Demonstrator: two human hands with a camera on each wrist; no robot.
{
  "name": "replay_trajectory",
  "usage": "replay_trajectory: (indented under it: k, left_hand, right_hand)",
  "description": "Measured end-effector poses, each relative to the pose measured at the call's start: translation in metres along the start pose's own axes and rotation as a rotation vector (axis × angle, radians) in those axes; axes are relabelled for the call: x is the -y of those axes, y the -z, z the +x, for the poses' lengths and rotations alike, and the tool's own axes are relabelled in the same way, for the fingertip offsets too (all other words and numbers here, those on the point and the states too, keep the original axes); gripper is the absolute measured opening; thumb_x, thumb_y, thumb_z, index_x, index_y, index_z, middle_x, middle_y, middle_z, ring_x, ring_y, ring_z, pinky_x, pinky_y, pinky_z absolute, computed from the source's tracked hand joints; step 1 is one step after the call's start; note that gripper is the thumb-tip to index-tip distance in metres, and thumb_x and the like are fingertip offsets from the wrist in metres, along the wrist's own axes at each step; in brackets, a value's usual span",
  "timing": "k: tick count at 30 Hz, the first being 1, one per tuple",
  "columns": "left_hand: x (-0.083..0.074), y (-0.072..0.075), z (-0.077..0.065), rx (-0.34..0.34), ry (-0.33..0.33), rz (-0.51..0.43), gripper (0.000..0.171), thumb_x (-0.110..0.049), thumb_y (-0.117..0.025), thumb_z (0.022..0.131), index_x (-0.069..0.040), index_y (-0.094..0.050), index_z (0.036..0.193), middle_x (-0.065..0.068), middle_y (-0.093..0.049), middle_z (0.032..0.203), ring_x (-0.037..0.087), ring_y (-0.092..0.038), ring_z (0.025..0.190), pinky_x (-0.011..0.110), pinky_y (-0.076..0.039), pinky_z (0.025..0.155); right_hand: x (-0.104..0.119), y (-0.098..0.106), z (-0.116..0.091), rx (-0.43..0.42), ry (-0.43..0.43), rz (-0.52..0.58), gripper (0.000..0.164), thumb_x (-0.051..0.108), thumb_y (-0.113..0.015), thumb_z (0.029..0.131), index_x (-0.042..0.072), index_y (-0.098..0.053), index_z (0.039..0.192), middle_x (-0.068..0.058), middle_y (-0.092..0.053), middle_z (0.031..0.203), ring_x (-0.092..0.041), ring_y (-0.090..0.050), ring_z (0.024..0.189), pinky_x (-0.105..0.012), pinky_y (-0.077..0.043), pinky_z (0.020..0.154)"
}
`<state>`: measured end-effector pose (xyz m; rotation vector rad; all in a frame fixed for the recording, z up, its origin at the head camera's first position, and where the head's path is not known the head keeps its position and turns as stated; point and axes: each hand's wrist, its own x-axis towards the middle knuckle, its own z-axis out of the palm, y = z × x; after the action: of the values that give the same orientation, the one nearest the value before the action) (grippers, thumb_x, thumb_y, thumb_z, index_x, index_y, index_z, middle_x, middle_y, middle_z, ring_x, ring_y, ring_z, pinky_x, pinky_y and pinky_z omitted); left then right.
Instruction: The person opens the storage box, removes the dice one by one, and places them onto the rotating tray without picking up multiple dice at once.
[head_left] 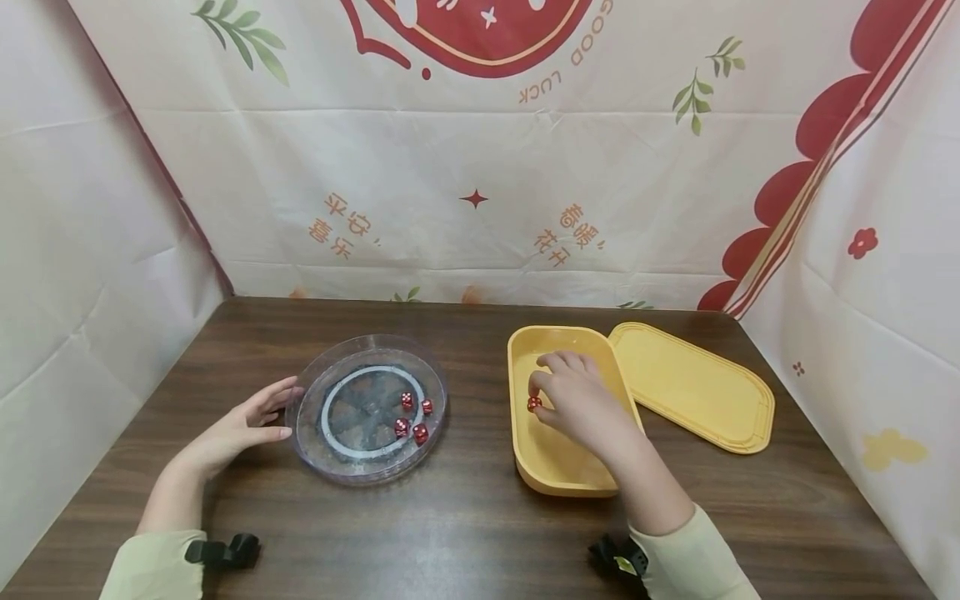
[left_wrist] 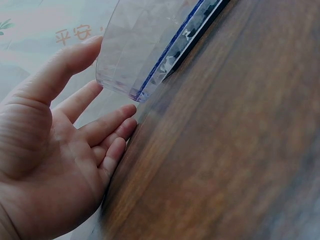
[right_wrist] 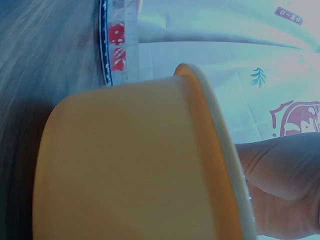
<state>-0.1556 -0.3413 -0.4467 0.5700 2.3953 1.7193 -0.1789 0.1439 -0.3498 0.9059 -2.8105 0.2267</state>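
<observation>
A round clear plastic dish point(head_left: 360, 472) stands on the left of the table, with several red dice point(head_left: 420, 433) lying toward its right side. My left hand point(head_left: 236, 429) is at the dish's left rim, thumb and fingers spread and loosely bent; the left wrist view has the fingertips at or touching the clear wall point(left_wrist: 135, 50). Inside the yellow box point(head_left: 536, 467), my right hand point(head_left: 581, 404) pinches a red die point(head_left: 534, 403) between thumb and forefinger. From the right wrist, the box's outer side point(right_wrist: 125, 160) hides the fingertips and the die.
To the right of the box lies its flat yellow lid point(head_left: 697, 387), one end close to the box's rim. A printed white cloth point(head_left: 472, 150) hangs behind the brown wooden table point(head_left: 465, 533), and similar cloth rises at both sides.
</observation>
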Motion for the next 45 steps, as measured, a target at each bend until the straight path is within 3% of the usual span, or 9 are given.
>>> replay_trajectory:
  k: [13,31,45]
  left_hand:
    - [0.000,0.000,0.000,-0.002,0.002,0.003,0.069,0.000,-0.061,0.090,0.000,-0.025,0.149,0.035,-0.030,0.144,-0.006,-0.037,0.124,0.011,-0.029,0.094]
    - [-0.002,-0.001,-0.001,-0.004,0.020,-0.003,0.070,-0.001,-0.062,0.090,0.001,-0.025,0.149,0.034,-0.030,0.145,-0.006,-0.037,0.124,0.011,-0.029,0.094]
    - [-0.002,0.000,0.000,0.000,0.000,0.000,0.069,0.000,-0.062,0.090,0.002,-0.025,0.148,0.035,-0.030,0.144,-0.006,-0.037,0.124,0.011,-0.029,0.094]
  right_hand:
    - [0.011,0.004,0.008,-0.045,0.030,0.007,0.017,0.013,-0.078,0.074,0.019,-0.063,0.078,-0.016,-0.059,0.117,-0.038,-0.047,0.114,-0.056,-0.028,0.097]
    - [0.041,0.004,0.026,-0.027,0.057,0.040,0.013,0.016,-0.074,0.079,0.018,-0.062,0.075,-0.012,-0.058,0.114,-0.035,-0.046,0.116,-0.055,-0.027,0.100]
    - [0.065,-0.003,0.042,-0.021,0.087,0.038,0.008,0.018,-0.074,0.080,0.016,-0.067,0.082,-0.012,-0.059,0.115,-0.032,-0.046,0.115,-0.053,-0.029,0.098]
